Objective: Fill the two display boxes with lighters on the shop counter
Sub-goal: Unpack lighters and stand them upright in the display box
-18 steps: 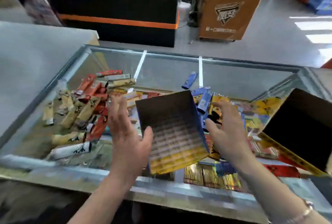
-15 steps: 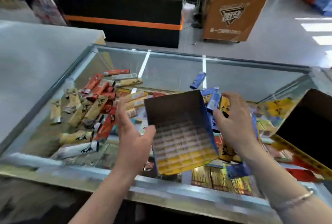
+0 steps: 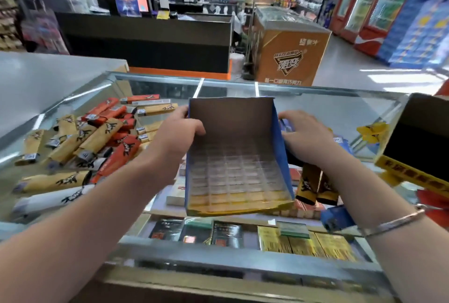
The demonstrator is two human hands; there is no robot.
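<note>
An empty blue display box [image 3: 233,130] with a gridded clear tray inside sits in the middle of the glass counter [image 3: 328,108]. My left hand [image 3: 179,130] grips its left wall. On the box's right side my right hand [image 3: 306,137] rests against the wall, over several blue lighters [image 3: 286,125]; whether it holds any of them is unclear. A heap of tan, red and white lighters [image 3: 80,142] lies to the left. Two tan and black lighters [image 3: 315,186] lie under my right forearm. A second display box [image 3: 418,145], black inside with a yellow front, stands at the right edge.
A blue lighter [image 3: 337,220] lies near my right wrist. Cigarette packs [image 3: 228,232] show beneath the glass. Beyond the counter stand a black checkout desk [image 3: 150,43] and an orange freezer chest [image 3: 289,52]. A grey surface [image 3: 48,84] adjoins the counter on the left.
The view has tilted up to take in the shop. The blue box has turned square to me. My left hand moved from its near corner up to its left wall.
</note>
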